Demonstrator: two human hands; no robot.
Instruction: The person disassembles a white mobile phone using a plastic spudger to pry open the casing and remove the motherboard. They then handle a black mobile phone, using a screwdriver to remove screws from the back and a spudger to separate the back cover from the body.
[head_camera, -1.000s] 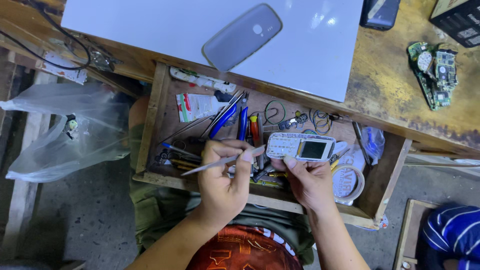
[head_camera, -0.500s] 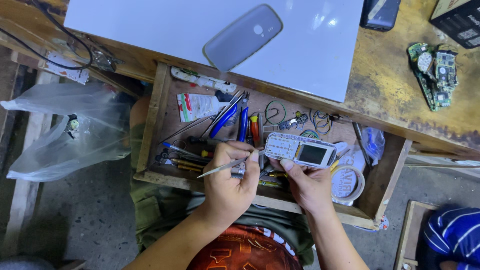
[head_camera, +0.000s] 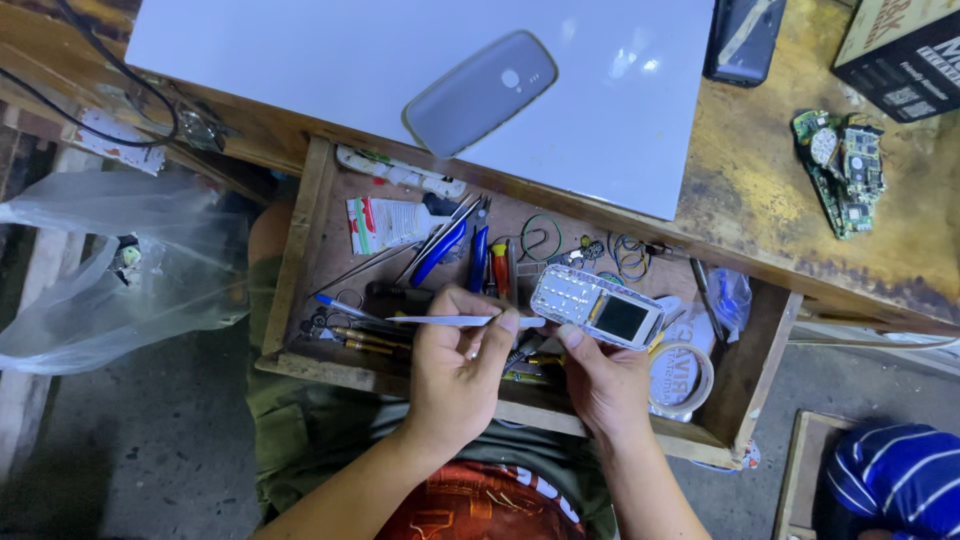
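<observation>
Two hands work over an open wooden drawer (head_camera: 300, 250) under the desk (head_camera: 760, 190). Against half a second ago, the slim white tool (head_camera: 455, 321) has levelled out: then it sloped down away from the phone, now it lies nearly flat, its tip touching the phone's near end. The left hand (head_camera: 455, 375) is clamped on the tool, fingers curled round its shaft. The right hand (head_camera: 605, 385) is closed on the small phone (head_camera: 598, 307) from below, thumb at its left end; the phone has barely shifted. Its long axis runs left-right, dipping slightly toward the screen end, which points away from the left hand; keypad side faces up. Fingers under the phone are hidden. Clutter beneath both hands is hard to make out. A grey back cover (head_camera: 480, 92) lies well beyond the hands on a white sheet (head_camera: 300, 60).
</observation>
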